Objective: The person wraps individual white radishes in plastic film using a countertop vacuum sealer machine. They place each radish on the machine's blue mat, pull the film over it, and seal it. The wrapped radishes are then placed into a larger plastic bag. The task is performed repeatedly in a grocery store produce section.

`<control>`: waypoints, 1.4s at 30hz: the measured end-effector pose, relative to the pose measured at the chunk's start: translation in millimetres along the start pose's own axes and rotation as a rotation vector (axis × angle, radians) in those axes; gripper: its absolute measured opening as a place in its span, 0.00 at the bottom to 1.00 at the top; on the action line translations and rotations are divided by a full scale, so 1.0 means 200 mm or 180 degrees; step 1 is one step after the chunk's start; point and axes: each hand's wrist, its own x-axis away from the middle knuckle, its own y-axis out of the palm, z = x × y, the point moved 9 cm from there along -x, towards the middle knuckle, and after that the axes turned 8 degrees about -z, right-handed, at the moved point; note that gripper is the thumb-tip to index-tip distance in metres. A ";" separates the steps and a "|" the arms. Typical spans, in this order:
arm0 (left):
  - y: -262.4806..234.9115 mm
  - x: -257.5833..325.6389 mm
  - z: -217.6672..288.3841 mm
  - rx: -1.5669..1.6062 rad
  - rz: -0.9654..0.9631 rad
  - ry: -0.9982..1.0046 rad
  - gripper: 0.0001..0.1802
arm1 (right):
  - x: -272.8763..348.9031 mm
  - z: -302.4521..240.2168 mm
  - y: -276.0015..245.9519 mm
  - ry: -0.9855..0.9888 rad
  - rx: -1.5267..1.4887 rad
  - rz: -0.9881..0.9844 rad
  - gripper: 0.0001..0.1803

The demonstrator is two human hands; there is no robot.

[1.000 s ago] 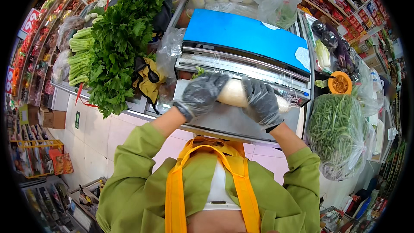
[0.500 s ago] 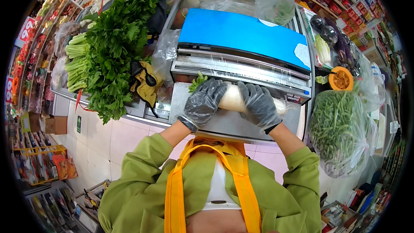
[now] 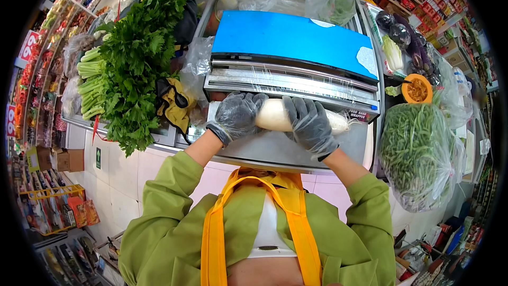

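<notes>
My gloved left hand [image 3: 238, 115] curls around the left end of a white radish [image 3: 272, 116] while my right hand [image 3: 311, 123] grips across its right half, over the metal plate [image 3: 264, 152] in front of the blue-topped wrapping machine [image 3: 291, 38]; I cannot tell whether the root rests on the plate. I judge it fairly heavy and stiff, slick under plastic, its skin easily scuffed and its thin tail [image 3: 345, 123] likely to snap, so the thick body is the place to hold.

Leafy celery [image 3: 138, 55] lies at left; at right, a cut pumpkin [image 3: 417, 89] sits beyond bagged green beans [image 3: 415, 151], near eggplants [image 3: 416, 53].
</notes>
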 end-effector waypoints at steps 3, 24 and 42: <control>0.05 0.01 0.00 0.0492 -0.0647 -0.0262 0.35 | -0.01 0.01 0.00 -0.0111 -0.0235 -0.0156 0.44; 0.00 0.02 0.13 -0.0827 0.0694 0.0258 0.26 | 0.49 0.41 0.06 0.0759 -0.0579 0.0094 0.46; 0.06 -0.01 -0.08 0.0506 -0.1318 -0.0475 0.41 | 0.41 0.55 0.22 0.0978 -0.1319 -0.0757 0.38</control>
